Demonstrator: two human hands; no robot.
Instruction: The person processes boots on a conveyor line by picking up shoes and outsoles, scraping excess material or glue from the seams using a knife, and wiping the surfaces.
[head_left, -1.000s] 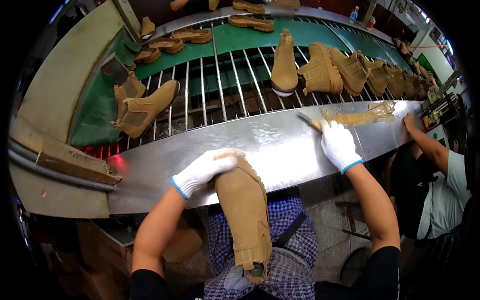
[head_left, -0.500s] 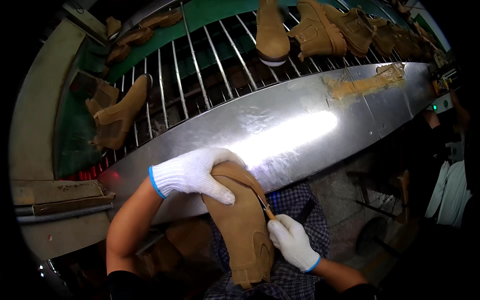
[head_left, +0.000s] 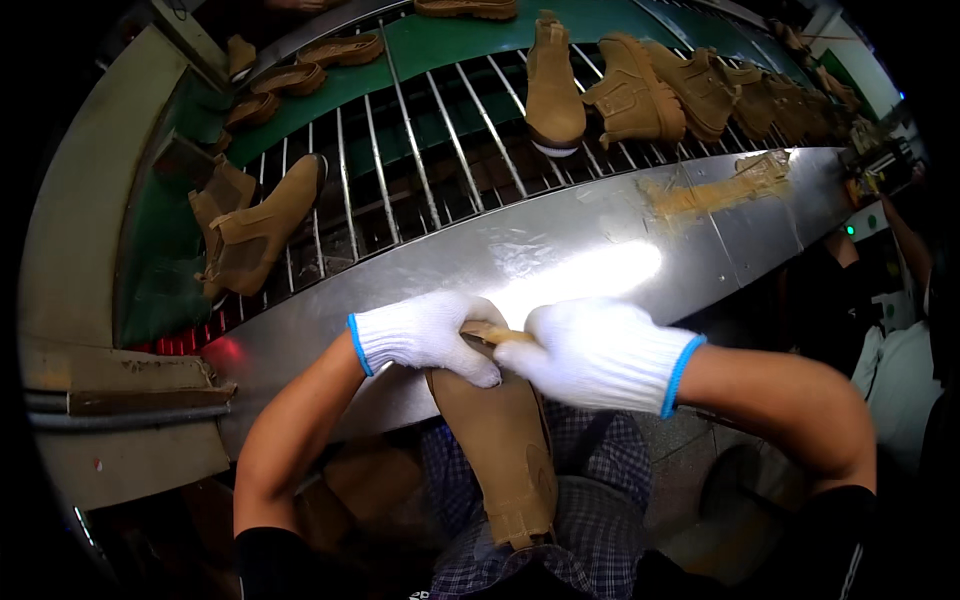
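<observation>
A tan suede boot (head_left: 492, 450) lies across my lap, its pull-tab end toward me and its other end at the metal ledge. My left hand (head_left: 430, 335), in a white knit glove with a blue cuff, is closed around that far end, thumb on top. In my right hand (head_left: 605, 355), gloved the same way, is a slim tool with a tan, wooden-looking handle (head_left: 510, 336). Its working end meets the boot beside my left fingers; the tip is hidden, so I cannot tell its kind.
Beyond the metal ledge (head_left: 400, 290) runs a rack of metal bars (head_left: 435, 150) over a green surface. Several tan boots (head_left: 630, 95) stand at its far right, two more boots (head_left: 265, 225) lean at the left, and loose soles (head_left: 340, 48) lie behind. Another person's arm (head_left: 905, 245) shows at far right.
My right hand has moved up and inward with the tool, from the boot's right side to its far end beside my left hand. My left hand has shifted slightly right, still gripping the boot.
</observation>
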